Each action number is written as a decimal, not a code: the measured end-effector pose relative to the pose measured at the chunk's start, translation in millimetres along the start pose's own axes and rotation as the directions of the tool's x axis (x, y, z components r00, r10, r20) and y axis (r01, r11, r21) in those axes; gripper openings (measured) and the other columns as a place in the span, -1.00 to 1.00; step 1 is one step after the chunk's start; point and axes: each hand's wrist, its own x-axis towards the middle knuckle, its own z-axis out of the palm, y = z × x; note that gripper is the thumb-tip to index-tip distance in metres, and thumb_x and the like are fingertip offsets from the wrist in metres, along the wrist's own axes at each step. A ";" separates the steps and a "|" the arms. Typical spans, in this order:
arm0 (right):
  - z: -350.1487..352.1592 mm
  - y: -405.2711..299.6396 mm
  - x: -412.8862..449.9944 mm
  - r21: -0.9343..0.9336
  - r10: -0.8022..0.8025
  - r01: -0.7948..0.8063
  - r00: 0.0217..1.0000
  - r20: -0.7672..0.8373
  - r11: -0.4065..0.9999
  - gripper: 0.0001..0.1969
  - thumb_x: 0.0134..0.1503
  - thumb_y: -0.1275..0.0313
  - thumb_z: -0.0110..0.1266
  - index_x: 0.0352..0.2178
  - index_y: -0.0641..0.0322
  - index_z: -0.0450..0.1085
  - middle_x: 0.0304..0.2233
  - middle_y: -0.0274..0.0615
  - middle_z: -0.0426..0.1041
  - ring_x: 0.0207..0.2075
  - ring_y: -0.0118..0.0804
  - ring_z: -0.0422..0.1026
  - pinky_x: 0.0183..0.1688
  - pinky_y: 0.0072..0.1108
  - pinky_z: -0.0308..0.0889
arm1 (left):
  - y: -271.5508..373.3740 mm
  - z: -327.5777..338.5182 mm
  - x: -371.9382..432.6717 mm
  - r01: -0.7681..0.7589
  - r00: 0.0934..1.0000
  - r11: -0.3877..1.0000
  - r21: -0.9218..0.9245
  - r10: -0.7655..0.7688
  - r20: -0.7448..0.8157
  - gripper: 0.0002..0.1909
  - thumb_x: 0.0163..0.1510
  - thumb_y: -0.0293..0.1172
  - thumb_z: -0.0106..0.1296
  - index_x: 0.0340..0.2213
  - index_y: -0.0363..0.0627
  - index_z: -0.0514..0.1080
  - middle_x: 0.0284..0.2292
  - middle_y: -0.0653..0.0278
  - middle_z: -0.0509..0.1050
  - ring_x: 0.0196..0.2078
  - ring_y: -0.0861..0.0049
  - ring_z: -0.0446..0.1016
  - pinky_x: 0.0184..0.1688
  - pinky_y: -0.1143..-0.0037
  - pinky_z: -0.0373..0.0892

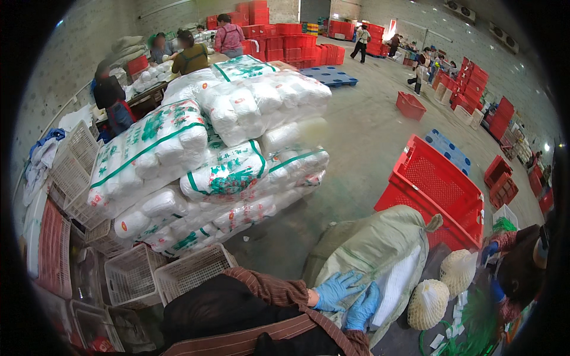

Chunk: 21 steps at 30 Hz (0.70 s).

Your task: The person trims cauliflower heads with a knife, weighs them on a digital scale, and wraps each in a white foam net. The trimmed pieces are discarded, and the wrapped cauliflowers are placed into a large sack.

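A bulging grey-green woven sack (356, 249) lies in front of me, its side parted over a stack of white ribbed sheets (397, 285). My left hand (337, 291), in a blue glove, rests flat on the sack's fabric with its fingers spread. Close beside it, my right hand (363, 307), gloved the same, is at the edge of the parting next to the white sheets. Its fingertips point away from me, and whether they pinch the fabric is unclear. The sack's far corner is gathered into a knot (434, 223).
Two round items in cream foam nets (428, 305) sit right of the sack, near a co-worker's blue-gloved hand (490, 252). Beyond the sack stands a red plastic crate (438, 178). White-wrapped bales (151, 151) are piled ahead left, with pale crates (133, 276) below. Several people work farther off.
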 end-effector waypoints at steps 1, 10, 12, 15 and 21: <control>-0.3 0.2 -0.6 0.010 0.001 -0.001 1.000 -0.001 1.000 -0.55 0.24 0.28 -0.10 0.02 0.46 0.27 0.01 0.15 0.33 0.06 0.09 0.32 0.14 -0.29 0.20 | -1.0 0.5 -0.2 0.002 1.000 1.000 -0.006 -0.002 0.016 0.12 -0.11 0.04 0.21 0.34 0.04 -0.14 0.34 -0.04 -0.13 0.36 -0.03 -0.10 0.24 0.10 0.02; -1.6 -2.1 -2.3 -0.081 -0.044 0.042 0.999 -0.029 0.996 -0.60 0.24 0.38 -0.10 0.03 0.46 0.28 0.02 0.16 0.33 0.07 0.10 0.30 0.15 -0.26 0.20 | -3.1 -0.2 -1.3 -0.019 0.999 1.000 -0.011 0.020 0.046 0.12 -0.10 0.04 0.22 0.35 0.01 -0.15 0.35 -0.09 -0.18 0.38 -0.02 -0.14 0.25 0.09 0.00; -1.8 -3.5 -1.1 -0.018 -0.006 0.006 1.000 -0.018 1.000 -0.60 0.24 0.37 -0.09 0.03 0.46 0.28 0.02 0.16 0.33 0.06 0.10 0.31 0.15 -0.27 0.20 | -3.5 0.0 -1.5 -0.025 0.999 1.000 -0.015 0.026 0.035 0.11 -0.09 0.03 0.21 0.35 0.01 -0.15 0.35 -0.09 -0.18 0.38 -0.02 -0.14 0.25 0.09 0.00; -2.6 -6.0 -0.2 -0.047 -0.013 0.012 1.000 -0.012 0.999 -0.59 0.24 0.36 -0.09 0.03 0.46 0.28 0.01 0.15 0.34 0.05 0.09 0.32 0.14 -0.28 0.20 | -2.9 0.1 -1.2 -0.024 0.999 0.999 -0.038 0.025 0.022 0.10 -0.08 0.02 0.20 0.35 0.01 -0.16 0.34 -0.09 -0.17 0.38 -0.03 -0.14 0.24 0.09 0.01; -2.1 -7.3 -0.4 -0.035 -0.014 0.013 0.999 -0.030 0.999 -0.58 0.25 0.32 -0.08 0.02 0.47 0.28 -0.02 0.14 0.36 0.03 0.08 0.33 0.12 -0.28 0.21 | -1.6 -2.4 -1.2 -0.030 0.999 0.999 -0.016 0.031 0.026 0.09 -0.08 0.00 0.20 0.35 0.01 -0.14 0.34 -0.10 -0.16 0.37 -0.04 -0.11 0.25 0.10 0.00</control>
